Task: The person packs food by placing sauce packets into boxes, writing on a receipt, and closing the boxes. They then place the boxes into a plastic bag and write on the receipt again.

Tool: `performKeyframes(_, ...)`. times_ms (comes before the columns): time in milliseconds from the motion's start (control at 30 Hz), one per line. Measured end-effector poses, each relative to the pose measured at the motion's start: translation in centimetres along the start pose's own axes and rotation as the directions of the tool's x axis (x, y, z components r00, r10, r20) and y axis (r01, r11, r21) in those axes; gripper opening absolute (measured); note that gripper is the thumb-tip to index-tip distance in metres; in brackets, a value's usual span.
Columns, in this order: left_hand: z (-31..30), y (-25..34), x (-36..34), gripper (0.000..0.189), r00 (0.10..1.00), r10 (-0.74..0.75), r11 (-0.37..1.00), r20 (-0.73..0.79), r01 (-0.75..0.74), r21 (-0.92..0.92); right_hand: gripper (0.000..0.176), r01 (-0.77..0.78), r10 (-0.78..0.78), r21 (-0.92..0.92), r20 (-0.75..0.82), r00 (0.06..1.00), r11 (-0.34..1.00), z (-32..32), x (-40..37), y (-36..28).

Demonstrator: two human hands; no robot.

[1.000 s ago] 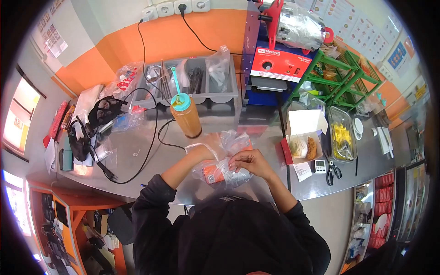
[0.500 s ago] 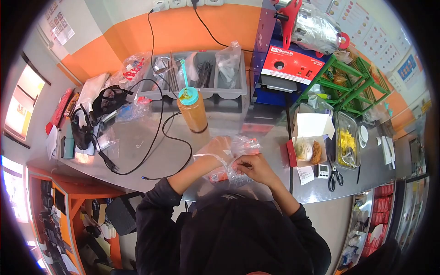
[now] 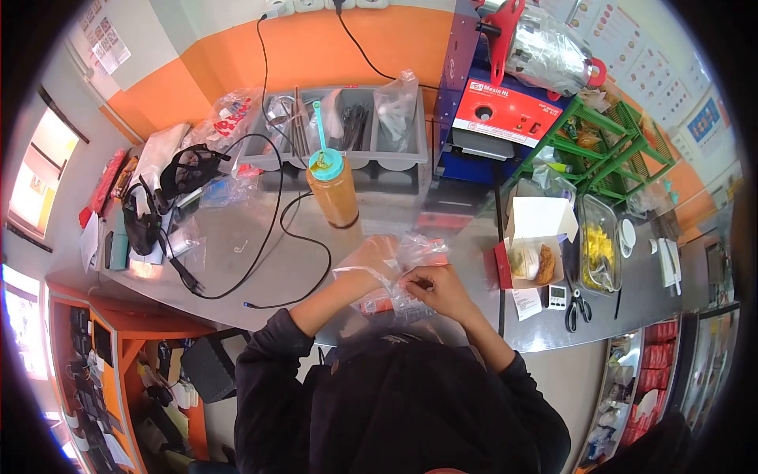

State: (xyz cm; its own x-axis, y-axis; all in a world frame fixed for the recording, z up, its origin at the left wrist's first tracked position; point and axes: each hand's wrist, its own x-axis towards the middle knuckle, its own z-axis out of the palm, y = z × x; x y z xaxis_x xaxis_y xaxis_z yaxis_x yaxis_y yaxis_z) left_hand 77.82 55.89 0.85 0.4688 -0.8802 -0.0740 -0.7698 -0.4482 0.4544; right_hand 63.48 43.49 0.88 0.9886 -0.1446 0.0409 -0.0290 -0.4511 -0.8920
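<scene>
Loose clear plastic, shaped like a disposable glove, covers my left hand [image 3: 377,254] and flares at the wrist. Its fingers are blurred under the plastic and partly hidden. Close beside it on the right, my right hand [image 3: 437,286] is closed, its thumb and fingertips pinching crumpled clear plastic [image 3: 407,306]. A red-and-white printed packet [image 3: 376,303] lies under both hands on the steel table [image 3: 466,245], partly covered by them and by the plastic. Just beyond my left hand stands a squeeze bottle [image 3: 333,199] of orange-brown sauce with a turquoise lid.
A grey divided bin [image 3: 403,158] with utensils stands behind the bottle. Black cables [image 3: 272,229] and straps [image 3: 189,172] lie left. To the right are an opened food box [image 3: 530,261], a timer [image 3: 557,296], scissors [image 3: 578,310] and a tub [image 3: 598,245] of yellow food. A cup sealer [image 3: 493,110] rises behind.
My right hand has shifted very slightly, still pinching the plastic. My left hand and the things on the table stay where they were.
</scene>
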Motion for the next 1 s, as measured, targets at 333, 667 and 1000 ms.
performKeyframes(333,-0.3,-0.5,-0.2,0.039,0.988,-0.149,0.984,0.051,0.153,-0.088,0.018,0.08,-0.096,-0.083,-0.217,0.972,0.993,2.4,-0.5,-1.4)
performKeyframes(667,-1.4,-0.5,-2.0,0.039,0.993,-0.122,0.921,-0.007,0.11,-0.374,0.014,0.152,-0.187,-0.547,-0.009,0.982,0.823,0.6,-1.3,-0.4)
performKeyframes(1000,-1.3,-0.5,-2.0,0.042,0.994,-0.105,0.901,-0.016,0.088,-0.424,0.02,0.386,-0.204,-0.576,0.356,0.912,0.72,-0.9,0.9,0.4)
